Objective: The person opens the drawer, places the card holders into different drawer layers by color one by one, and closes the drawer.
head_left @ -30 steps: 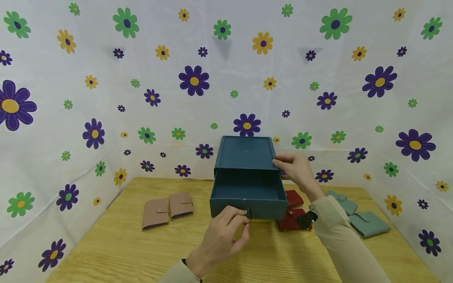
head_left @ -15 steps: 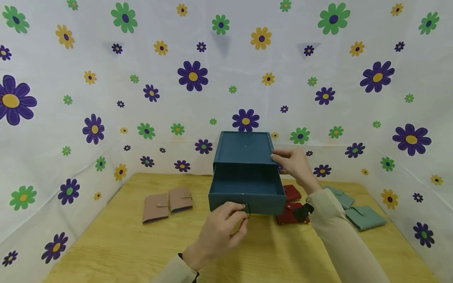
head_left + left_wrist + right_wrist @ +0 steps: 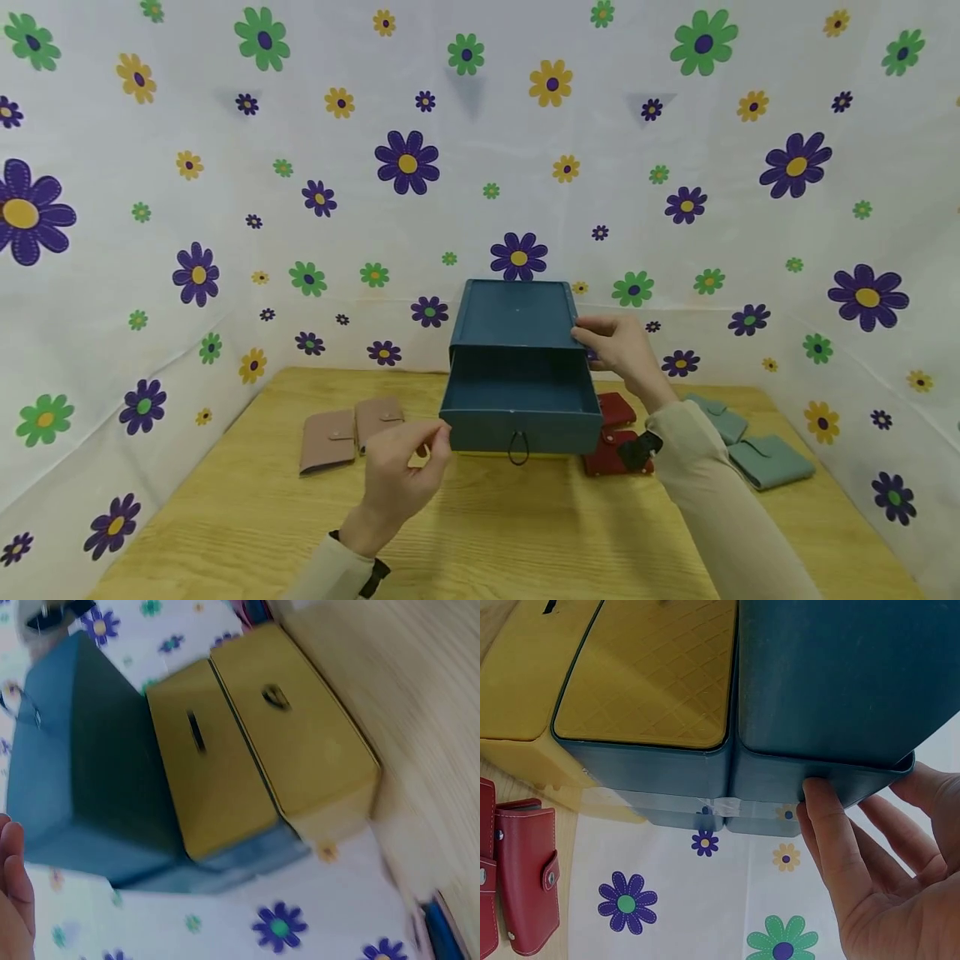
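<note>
My right hand (image 3: 622,350) grips the teal drawer box (image 3: 517,321) mid-desk, left hand (image 3: 401,467) loosely curled, holding nothing; drawer (image 3: 519,408) looks light, rigid, best pulled by its loop (image 3: 517,447).

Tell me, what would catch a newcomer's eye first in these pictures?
Probably the teal box at the middle of the wooden table, its drawer pulled open toward the viewer. The right hand holds the box's top right edge, while the left hand hovers in front of the drawer, holding nothing. Wallets lie around it: pink wallets to the left, red wallets and green wallets to the right, all before a flowered backdrop.
</note>
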{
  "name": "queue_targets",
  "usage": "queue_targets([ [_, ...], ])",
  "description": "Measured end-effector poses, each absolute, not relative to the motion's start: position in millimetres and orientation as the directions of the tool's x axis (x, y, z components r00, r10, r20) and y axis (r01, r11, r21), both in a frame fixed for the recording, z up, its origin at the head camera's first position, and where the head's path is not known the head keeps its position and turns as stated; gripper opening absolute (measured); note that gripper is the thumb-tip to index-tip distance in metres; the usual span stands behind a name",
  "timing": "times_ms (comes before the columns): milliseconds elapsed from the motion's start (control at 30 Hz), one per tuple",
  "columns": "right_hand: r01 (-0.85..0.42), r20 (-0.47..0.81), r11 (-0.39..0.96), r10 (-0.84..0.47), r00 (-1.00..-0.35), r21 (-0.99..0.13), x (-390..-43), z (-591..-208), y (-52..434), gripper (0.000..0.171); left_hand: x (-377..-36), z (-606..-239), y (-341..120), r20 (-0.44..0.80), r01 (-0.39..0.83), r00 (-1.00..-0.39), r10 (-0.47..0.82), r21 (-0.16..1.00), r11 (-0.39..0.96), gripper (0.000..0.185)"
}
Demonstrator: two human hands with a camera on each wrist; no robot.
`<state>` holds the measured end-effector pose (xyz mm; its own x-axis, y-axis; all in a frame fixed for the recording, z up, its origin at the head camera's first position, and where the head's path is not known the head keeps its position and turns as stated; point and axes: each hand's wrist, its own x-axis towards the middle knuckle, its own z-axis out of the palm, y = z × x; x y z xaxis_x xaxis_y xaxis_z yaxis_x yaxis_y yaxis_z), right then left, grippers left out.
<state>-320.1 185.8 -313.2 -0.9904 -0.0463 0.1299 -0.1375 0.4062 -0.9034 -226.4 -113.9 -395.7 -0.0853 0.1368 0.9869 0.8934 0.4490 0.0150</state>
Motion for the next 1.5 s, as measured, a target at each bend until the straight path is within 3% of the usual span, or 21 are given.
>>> queue_targets([
  [167, -0.131, 0.125, 0.409, -0.041, -0.991, -0.903, -319, -314, 186, 0.044, -243, -398, -140, 0.985, 0.845, -0.125, 0.118, 0.043, 0.533, 0.020],
  [300, -0.131, 0.124, 0.409, -0.044, -0.991, -0.903, -320, -315, 184, 0.044, -250, -401, -160, 0.972, 0.785, -0.203, 0.119, 0.089, 0.613, 0.016],
  [533, -0.139, 0.130, 0.403, -0.049, -0.990, -0.905, -319, -314, 184, 0.044, -260, -408, -186, 0.898, 0.635, -0.406, 0.171, 0.142, 0.760, 0.009],
  [700, -0.138, 0.131, 0.405, -0.047, -0.990, -0.904, -320, -314, 183, 0.044, -266, -413, -202, 0.780, 0.438, -0.604, 0.163, 0.154, 0.886, 0.012],
  [933, -0.142, 0.132, 0.401, -0.052, -0.990, -0.905, -319, -314, 183, 0.044, -277, -422, -219, 0.597, 0.320, -0.799, 0.066, 0.330, 0.888, 0.018],
  [1067, -0.147, 0.139, 0.398, -0.050, -0.989, -0.906, -319, -314, 184, 0.045, -282, -426, -229, 0.429, 0.178, -0.903, -0.026, 0.428, 0.886, 0.024],
  [1233, -0.140, 0.129, 0.394, -0.055, -0.990, -0.908, -319, -314, 185, 0.046, -285, -429, -246, 0.234, 0.033, -0.969, -0.081, 0.447, 0.894, 0.033],
  [1400, -0.128, 0.123, 0.400, -0.038, -0.992, -0.908, -318, -313, 185, 0.046, -287, -427, -259, 0.116, -0.044, -0.988, -0.100, 0.408, 0.912, 0.028],
  [1500, -0.128, 0.124, 0.399, -0.036, -0.992, -0.908, -319, -313, 184, 0.046, -287, -426, -264, 0.067, -0.081, -0.991, -0.117, 0.403, 0.911, 0.034],
])
